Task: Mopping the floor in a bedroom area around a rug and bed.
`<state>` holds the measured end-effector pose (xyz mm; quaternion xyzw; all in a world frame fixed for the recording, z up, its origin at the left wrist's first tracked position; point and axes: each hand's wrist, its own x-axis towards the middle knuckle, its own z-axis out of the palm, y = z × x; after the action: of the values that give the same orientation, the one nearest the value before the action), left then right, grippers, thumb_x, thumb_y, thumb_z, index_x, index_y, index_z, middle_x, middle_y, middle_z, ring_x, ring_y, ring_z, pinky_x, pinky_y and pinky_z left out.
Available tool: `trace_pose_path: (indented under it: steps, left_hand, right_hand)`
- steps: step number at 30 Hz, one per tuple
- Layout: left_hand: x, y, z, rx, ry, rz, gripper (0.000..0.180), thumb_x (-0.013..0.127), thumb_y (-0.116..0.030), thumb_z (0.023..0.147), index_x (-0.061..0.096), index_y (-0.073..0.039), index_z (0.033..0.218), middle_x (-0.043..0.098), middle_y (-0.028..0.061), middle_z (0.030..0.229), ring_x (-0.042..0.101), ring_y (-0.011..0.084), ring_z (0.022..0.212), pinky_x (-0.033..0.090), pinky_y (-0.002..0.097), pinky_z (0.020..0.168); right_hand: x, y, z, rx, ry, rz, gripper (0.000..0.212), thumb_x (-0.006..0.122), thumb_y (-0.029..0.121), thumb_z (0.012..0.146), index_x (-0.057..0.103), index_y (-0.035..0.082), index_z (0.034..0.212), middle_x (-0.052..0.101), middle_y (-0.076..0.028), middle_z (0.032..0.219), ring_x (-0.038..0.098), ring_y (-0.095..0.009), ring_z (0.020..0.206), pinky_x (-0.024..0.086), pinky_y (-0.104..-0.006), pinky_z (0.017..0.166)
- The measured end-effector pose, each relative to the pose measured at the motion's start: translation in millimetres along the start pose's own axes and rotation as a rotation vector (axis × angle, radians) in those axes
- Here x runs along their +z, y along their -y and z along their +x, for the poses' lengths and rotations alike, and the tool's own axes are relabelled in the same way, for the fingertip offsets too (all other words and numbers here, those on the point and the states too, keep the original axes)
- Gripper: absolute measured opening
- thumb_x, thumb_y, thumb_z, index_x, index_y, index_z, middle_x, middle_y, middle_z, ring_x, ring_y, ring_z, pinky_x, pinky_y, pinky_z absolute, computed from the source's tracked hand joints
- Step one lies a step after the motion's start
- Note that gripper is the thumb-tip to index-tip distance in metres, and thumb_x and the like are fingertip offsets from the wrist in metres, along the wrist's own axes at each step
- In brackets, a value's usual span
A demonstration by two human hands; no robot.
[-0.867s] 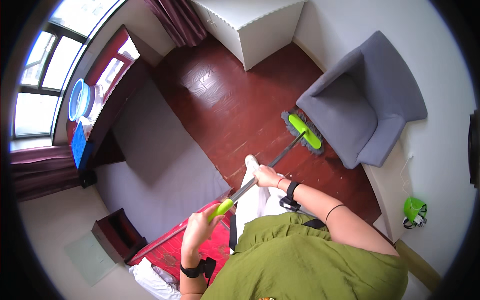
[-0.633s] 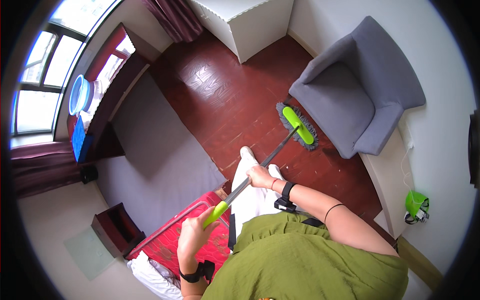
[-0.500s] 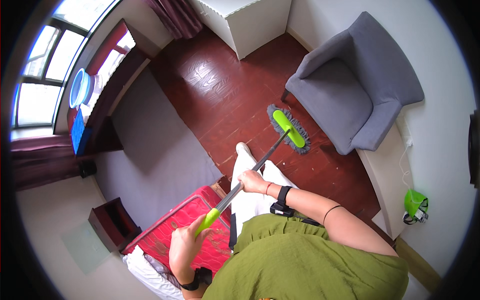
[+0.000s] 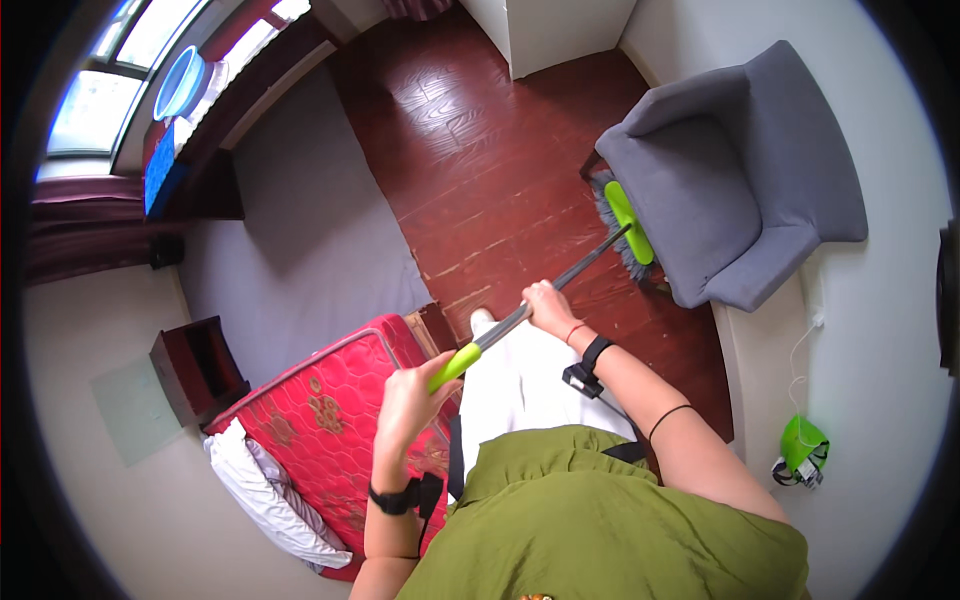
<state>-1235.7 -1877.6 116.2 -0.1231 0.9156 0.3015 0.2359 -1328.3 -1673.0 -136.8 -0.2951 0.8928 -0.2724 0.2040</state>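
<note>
Both hands grip a dust mop (image 4: 585, 266) with a grey pole, a lime-green plate and a shaggy grey fringe. My left hand (image 4: 408, 398) is closed round the green grip at the pole's near end. Farther along, my right hand (image 4: 547, 308) wraps round the grey pole. The mop head (image 4: 628, 225) lies on the dark red floor against the front of a grey armchair (image 4: 705, 185), and the seat edge hides part of its fringe.
A red quilted mattress (image 4: 320, 410) with a white pillow (image 4: 265, 490) is at my left. Beyond it lies a grey floor covering (image 4: 310, 230). A white cabinet (image 4: 565, 35) stands at the far side. A green bag (image 4: 803, 448) and cable are by the right wall.
The mop head has moved right and slightly away, from bare floor to the armchair's front. Both hands have shifted right and forward with the pole. The view has shifted too.
</note>
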Motion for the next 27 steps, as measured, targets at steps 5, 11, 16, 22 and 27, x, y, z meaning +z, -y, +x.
trace_pose_path:
  steps: [5, 11, 16, 22, 27]
  left_hand:
    - [98.2, 16.7, 54.8, 0.059, -0.012, -0.169, 0.040, 0.069, -0.023, 0.074, 0.059, -0.008, 0.110, 0.062, 0.0171, 0.067, 0.063, 0.0289, 0.061, 0.050, 0.0371, 0.060]
    - [204.2, 33.0, 74.1, 0.054, 0.024, -0.227, 0.039, 0.065, -0.026, 0.077, 0.057, -0.011, 0.112, 0.062, 0.0189, 0.076, 0.061, 0.0342, 0.070, 0.048, 0.0436, 0.063]
    - [203.3, 49.0, 56.8, 0.055, 0.008, -0.265, 0.039, 0.065, -0.025, 0.078, 0.057, -0.013, 0.113, 0.061, 0.0179, 0.071, 0.060, 0.0347, 0.067, 0.048, 0.0426, 0.061]
    - [124.3, 148.4, -30.8, -0.086, -0.133, -0.319, 0.042, 0.070, -0.016, 0.073, 0.059, -0.011, 0.113, 0.062, 0.0176, 0.075, 0.062, 0.0236, 0.057, 0.049, 0.0338, 0.057]
    - [56.5, 224.0, -138.8, -0.614, -0.231, -0.438, 0.026, 0.069, -0.011, 0.075, 0.065, 0.001, 0.098, 0.058, 0.0066, 0.060, 0.051, 0.0067, 0.048, 0.041, 0.0228, 0.044]
  right_hand:
    - [-11.7, -67.2, -7.9, 0.278, 0.094, -0.158, 0.011, 0.066, 0.013, 0.068, 0.059, 0.008, 0.076, 0.057, -0.010, 0.088, 0.053, -0.029, 0.095, 0.048, -0.0395, 0.076]
    - [3.7, -122.7, -32.1, 0.365, 0.252, -0.410, 0.016, 0.068, 0.011, 0.067, 0.061, 0.009, 0.081, 0.056, -0.008, 0.097, 0.049, -0.026, 0.106, 0.048, -0.0391, 0.082]
    - [28.7, -129.0, -39.8, 0.352, 0.161, -0.493, 0.016, 0.068, 0.007, 0.065, 0.061, 0.010, 0.079, 0.055, -0.008, 0.097, 0.048, -0.025, 0.107, 0.048, -0.0391, 0.081]
    - [105.2, -14.7, -17.8, 0.168, 0.374, -0.335, 0.010, 0.057, 0.016, 0.073, 0.063, 0.015, 0.080, 0.060, -0.005, 0.088, 0.052, -0.025, 0.095, 0.040, -0.0544, 0.072]
    - [182.2, 133.9, -26.9, 0.048, 0.259, -0.059, 0.014, 0.064, 0.009, 0.061, 0.059, 0.013, 0.074, 0.057, -0.005, 0.082, 0.048, -0.028, 0.095, 0.037, -0.0524, 0.066]
